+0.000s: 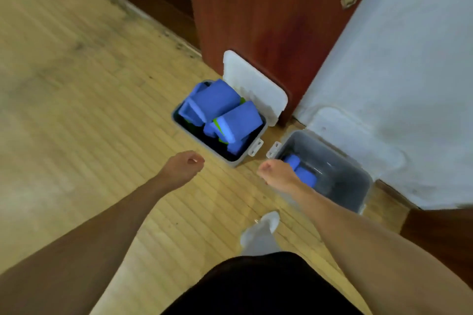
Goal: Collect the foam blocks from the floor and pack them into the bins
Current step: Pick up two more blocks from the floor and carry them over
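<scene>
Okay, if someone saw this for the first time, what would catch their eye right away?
Bright blue foam blocks heaped in the open left bin, at the foot of the brown door, stand out first. Right of it, the grey bin holds only a couple of blue blocks. Nearer, the left hand and right hand reach toward the bins, holding nothing.

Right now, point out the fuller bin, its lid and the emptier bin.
fuller bin [234,162], head view, near corner rim.
lid [256,89], head view, middle of panel.
emptier bin [340,176], head view, bare inner wall.
</scene>
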